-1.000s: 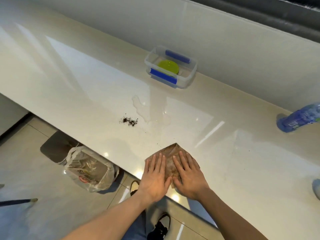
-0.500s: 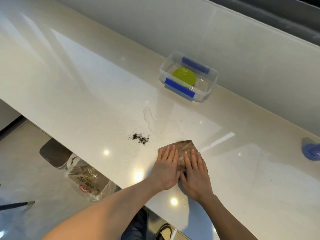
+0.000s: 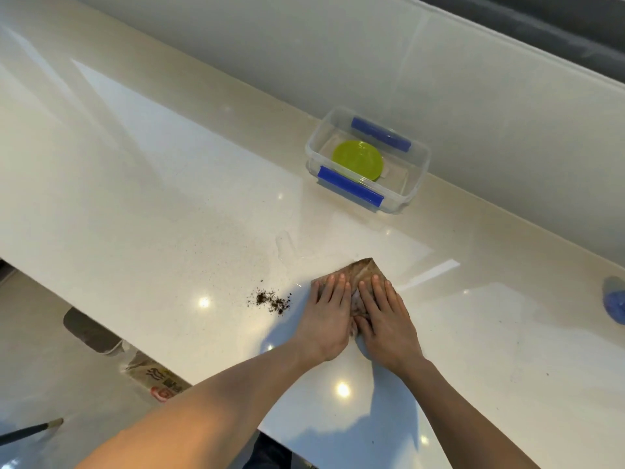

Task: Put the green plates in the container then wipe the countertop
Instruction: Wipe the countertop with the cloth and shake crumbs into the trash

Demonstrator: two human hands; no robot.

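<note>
A green plate [image 3: 357,160] lies inside a clear plastic container [image 3: 313,147] with blue clips, at the back of the cream countertop [image 3: 152,214]. A folded brown cloth [image 3: 363,269] lies on the counter in front of the container. My left hand [image 3: 326,316] and my right hand [image 3: 385,319] press flat on it side by side, fingers pointing away from me, and only its far corner shows. A small heap of dark crumbs [image 3: 272,301] sits just left of my left hand. A faint water puddle [image 3: 285,245] spreads just beyond the cloth.
A blue bottle [image 3: 615,302] sits at the right edge of view on the counter. A wall panel rises behind the container. Below the counter's near edge, on the tiled floor, are a plastic bag [image 3: 159,380], a dark mat [image 3: 89,330] and a thin stick [image 3: 30,431].
Both hands have slid the cloth away from me across the counter, from near the front edge up to the puddle. The crumbs and container have stayed in place.
</note>
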